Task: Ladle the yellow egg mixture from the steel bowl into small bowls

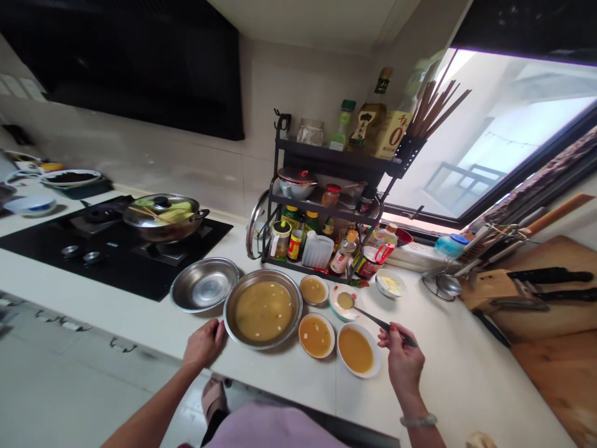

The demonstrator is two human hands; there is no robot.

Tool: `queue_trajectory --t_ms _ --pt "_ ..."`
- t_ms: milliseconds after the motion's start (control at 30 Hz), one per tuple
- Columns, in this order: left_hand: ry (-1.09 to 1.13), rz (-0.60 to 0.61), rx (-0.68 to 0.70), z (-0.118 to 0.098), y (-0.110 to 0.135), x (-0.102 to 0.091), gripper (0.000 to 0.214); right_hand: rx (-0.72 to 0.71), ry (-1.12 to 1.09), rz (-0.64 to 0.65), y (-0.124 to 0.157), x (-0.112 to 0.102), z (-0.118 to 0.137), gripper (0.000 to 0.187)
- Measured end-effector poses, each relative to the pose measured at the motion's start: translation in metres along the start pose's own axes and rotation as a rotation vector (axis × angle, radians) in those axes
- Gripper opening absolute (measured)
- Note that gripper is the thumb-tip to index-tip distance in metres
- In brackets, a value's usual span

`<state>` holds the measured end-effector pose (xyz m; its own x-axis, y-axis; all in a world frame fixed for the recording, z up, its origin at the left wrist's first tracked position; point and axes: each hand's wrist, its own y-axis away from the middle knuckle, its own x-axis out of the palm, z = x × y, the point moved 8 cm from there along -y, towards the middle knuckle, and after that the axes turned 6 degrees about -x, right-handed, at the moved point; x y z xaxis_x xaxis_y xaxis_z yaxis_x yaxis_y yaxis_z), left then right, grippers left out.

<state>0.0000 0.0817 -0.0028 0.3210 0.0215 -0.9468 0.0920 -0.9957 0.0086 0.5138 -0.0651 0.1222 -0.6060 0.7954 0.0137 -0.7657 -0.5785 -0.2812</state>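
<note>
The right hand (405, 358) has its fingers closed around the dark handle of a ladle (380, 322), which slants left and away from the hand. The ladle's cup holds some liquid and sits at a white bowl with red marks (344, 316); whether cup and bowl touch cannot be told. A pale bracelet (418, 420) circles the right wrist. The left hand (203, 344) is at the near left rim of a large metal basin (263, 275), fingers curled; whether they pinch the rim or merely rest against it cannot be told. The basin stands on the white worktop (457, 361) and holds yellowish-brown broth with small pale pieces. Just to its right are a small bowl (315, 303) of similar broth, a nearer bowl (316, 356) of more orange liquid, and a white oval bowl (377, 358), also filled with orange-brown liquid, nearest the right hand. A shiny metal bowl (205, 286) stands on the basin's left. Farther back, a little bowl (389, 295) holds pale yellow bits, beside a black rack (345, 158) loaded with bottles and jars. Over on the left, a glass-lidded pan (163, 233) sits on the black stove (112, 261); a wooden knife block (489, 289) stands on the right.
</note>
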Motion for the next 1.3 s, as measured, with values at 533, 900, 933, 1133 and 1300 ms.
queue_trajectory --t_ms 533,900,933,1133,1300 --pt "-0.007 0.012 -0.011 0.0 0.0 -0.001 0.037 -0.467 0.058 0.411 0.057 0.059 0.055 0.02" --pt "0.014 0.015 -0.012 -0.003 0.002 -0.004 0.038 -0.162 -0.071 0.663 0.115 0.159 0.008 0.027" --pt "0.014 0.02 -0.016 -0.003 0.002 -0.005 0.038 -0.103 -0.095 0.631 0.113 0.159 0.005 0.028" --pt "0.029 0.024 -0.035 -0.003 0.003 -0.006 0.037 0.127 -0.161 0.447 0.096 0.147 -0.003 0.033" --pt "0.011 0.022 -0.021 -0.002 0.002 -0.003 0.039 0.225 -0.212 0.369 0.087 0.133 -0.002 0.035"
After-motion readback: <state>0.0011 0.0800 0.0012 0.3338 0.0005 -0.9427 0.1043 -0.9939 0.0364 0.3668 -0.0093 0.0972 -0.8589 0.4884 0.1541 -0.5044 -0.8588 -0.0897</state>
